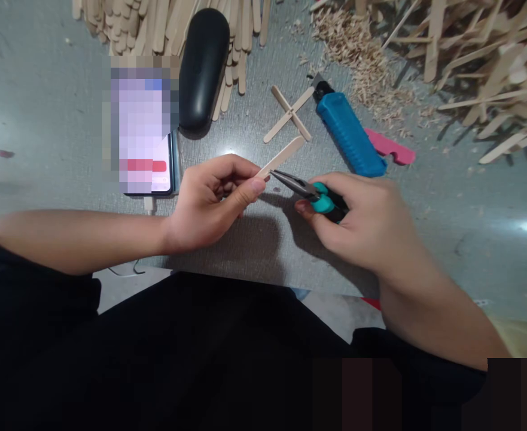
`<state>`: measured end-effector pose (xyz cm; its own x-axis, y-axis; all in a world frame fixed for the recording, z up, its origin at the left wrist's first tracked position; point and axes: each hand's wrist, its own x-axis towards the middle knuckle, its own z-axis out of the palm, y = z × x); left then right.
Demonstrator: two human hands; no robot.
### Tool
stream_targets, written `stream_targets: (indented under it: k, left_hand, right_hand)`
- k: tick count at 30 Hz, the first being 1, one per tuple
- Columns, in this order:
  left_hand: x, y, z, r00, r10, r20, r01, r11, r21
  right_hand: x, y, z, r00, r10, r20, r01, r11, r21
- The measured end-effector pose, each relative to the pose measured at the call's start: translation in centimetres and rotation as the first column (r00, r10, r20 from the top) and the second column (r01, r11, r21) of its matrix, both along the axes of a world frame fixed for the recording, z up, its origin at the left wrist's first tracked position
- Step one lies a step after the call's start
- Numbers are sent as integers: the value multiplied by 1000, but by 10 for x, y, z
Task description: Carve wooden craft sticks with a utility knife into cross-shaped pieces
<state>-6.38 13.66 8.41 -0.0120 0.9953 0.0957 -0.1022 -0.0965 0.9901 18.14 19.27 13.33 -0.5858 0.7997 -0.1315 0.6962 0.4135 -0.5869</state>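
My left hand (221, 200) pinches a wooden craft stick (283, 157) near its lower end, and the stick slants up to the right. In my right hand (364, 221) is a pair of needle-nose pliers (296, 184) with teal and black handles. The tips of the pliers meet the stick's edge close to my left thumb; whether the jaws grip the wood I cannot tell. Just beyond the stick, two craft sticks joined as a cross (291, 112) lie on the table. A blue utility knife (350, 131) with its blade out rests to the right of the cross.
A black glasses case (204, 69) lies across a pile of craft sticks (160, 27) at the back. Left of it is a phone (149, 161) with a cable. Wood shavings (357, 54), a pink piece (391, 146) and a heap of cut sticks (492, 66) lie at the right.
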Motion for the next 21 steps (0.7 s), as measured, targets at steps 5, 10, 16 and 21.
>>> stream_targets:
  k: [5, 10, 16, 21]
  left_hand:
    - [0, 0, 1, 999, 2, -35, -3, 1000, -7]
    - [-1, 0, 0, 1000, 3, -12, -3, 1000, -3]
    - [-2, 0, -1, 1000, 0, -19, 0, 1000, -12]
    - [-2, 1, 1, 999, 13, -36, -11, 999, 44]
  right_hand:
    - [0, 0, 1, 1000, -16, 8, 16, 999, -47]
    - [-2, 2, 5, 1000, -6, -7, 5, 995, -102]
    - [-3, 4, 4, 1000, -6, -26, 3, 992, -126]
    - [-1, 6, 7, 1000, 8, 6, -7, 984, -176]
